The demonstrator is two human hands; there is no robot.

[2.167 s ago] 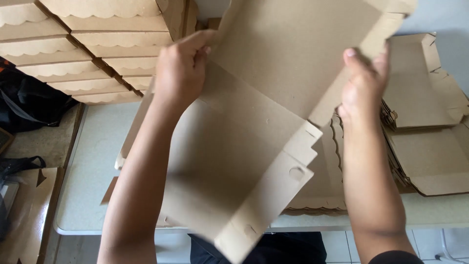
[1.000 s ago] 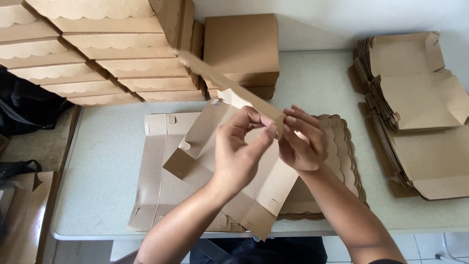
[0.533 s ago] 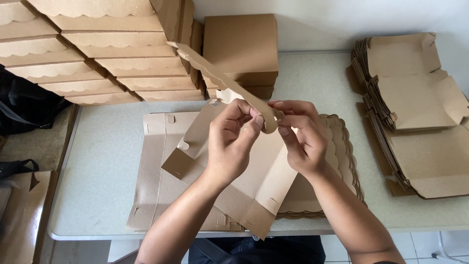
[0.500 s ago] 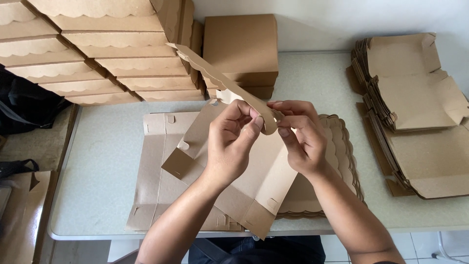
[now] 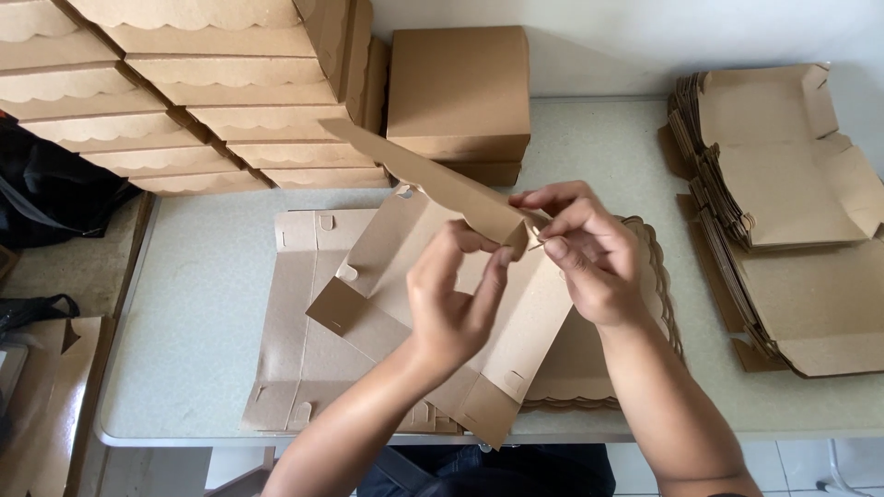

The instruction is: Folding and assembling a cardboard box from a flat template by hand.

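Along the left edge of the frame a black bag (image 5: 51, 198) sat on the floor beside the pale table (image 5: 198, 304); above it, in the upper left, a tall stack of finished boxes with scalloped lids (image 5: 193, 92) leaned across the table's far side; just right of that stack, at upper centre, a plain closed brown box (image 5: 459, 83) rested on another like it; lower down, left of centre, flat die-cut cardboard blanks (image 5: 290, 340) lay spread on the tabletop; over them, at the middle of the frame, a half-folded cardboard box blank (image 5: 391, 253) was held up off the table, one long side panel (image 5: 419, 175) raised and slanting toward the upper left; the left hand (image 5: 451, 308) came up from the bottom edge with its thumb and fingers pinched on the blank's corner, just beside the fold; the right hand (image 5: 589, 248), just to its right and nearly touching it, pinched the same corner tab between fingertips and thumb; so both hands were closed on the blank, close together; behind the right wrist a pile of scalloped-edge sheets (image 5: 658, 276) showed on the table; farther right, along the right edge, a thick stack of opened flat cartons (image 5: 792, 221) lay fanned, well apart from the hands.
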